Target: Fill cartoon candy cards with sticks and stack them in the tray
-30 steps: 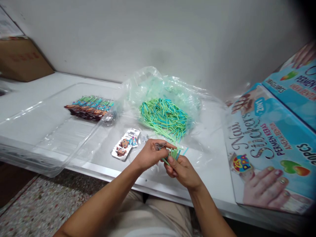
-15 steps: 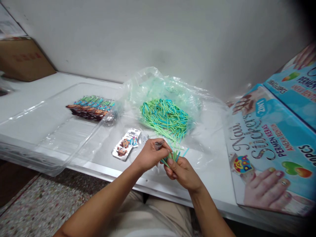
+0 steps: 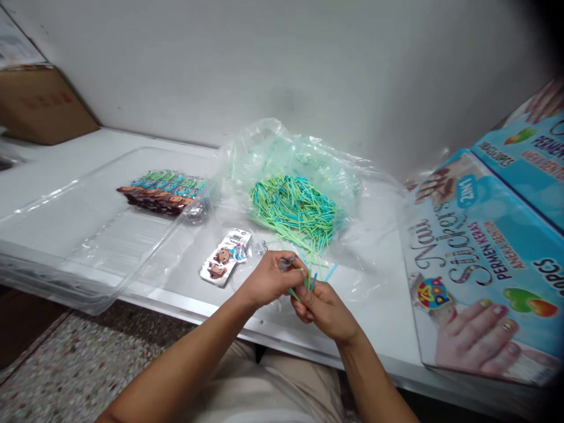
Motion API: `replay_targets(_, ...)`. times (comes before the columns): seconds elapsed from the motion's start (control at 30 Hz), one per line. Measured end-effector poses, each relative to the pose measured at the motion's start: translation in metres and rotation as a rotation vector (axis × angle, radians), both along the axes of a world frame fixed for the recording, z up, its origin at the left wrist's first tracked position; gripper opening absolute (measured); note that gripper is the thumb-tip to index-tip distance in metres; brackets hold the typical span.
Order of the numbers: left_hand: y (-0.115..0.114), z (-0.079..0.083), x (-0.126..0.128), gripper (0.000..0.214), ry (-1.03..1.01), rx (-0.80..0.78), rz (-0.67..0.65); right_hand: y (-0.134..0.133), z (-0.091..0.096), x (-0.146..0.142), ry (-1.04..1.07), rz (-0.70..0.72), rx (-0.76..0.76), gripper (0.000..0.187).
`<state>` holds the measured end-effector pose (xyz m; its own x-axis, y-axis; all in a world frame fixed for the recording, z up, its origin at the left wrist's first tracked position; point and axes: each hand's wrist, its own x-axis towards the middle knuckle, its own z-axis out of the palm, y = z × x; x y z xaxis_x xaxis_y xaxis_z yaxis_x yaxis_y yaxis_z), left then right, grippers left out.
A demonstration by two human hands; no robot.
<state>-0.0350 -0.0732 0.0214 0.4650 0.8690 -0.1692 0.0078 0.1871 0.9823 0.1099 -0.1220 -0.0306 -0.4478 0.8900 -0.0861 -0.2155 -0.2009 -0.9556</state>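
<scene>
Fingers [image 3: 308,298] of the right hand [image 3: 326,311] grip a few sticks [image 3: 309,280] upright over the bench [image 3: 57,170] edge. The left hand [image 3: 264,281] curls narrow against their tips. Both hands have barely shifted since earlier.

Over the edge of the white table [image 3: 396,329], the right hand [image 3: 325,309] grips a small bundle of thin green and blue plastic sticks [image 3: 308,280], held upright. The left hand [image 3: 268,281] pinches in at their tops; what it pinches is too small to tell. Just beyond lies a heap of the same sticks [image 3: 293,207] on a crumpled clear plastic bag [image 3: 273,153]. A cartoon-printed card [image 3: 224,258] lies near the left hand, and a blue printed nail-sticker box [image 3: 480,258] stands to the right.
</scene>
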Motion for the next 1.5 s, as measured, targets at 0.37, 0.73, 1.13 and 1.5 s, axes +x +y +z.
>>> replay_targets(0.37, 0.005, 0.0, 0.0, 0.013, 0.055, 0.013, -0.015, 0.005, 0.006, -0.001, -0.048, -0.011, 0.003, 0.038)
replay_targets(0.73, -0.002, 0.013, -0.001, 0.01, 0.688, 1.03, 0.126, 0.016, 0.011, 0.009, -0.446, -0.24, 0.287, 0.025)
replay_targets(1.13, 0.005, 0.017, -0.005, 0.018, 0.28, 0.365, 0.314, 0.022, 0.006, 0.019, -0.761, -0.354, 0.343, 0.024)
replay_targets(1.5, 0.017, -0.024, 0.019, 0.039, 0.478, 0.336, 0.336, 0.002, 0.015, 0.012, -0.397, -0.177, 0.09, 0.036)
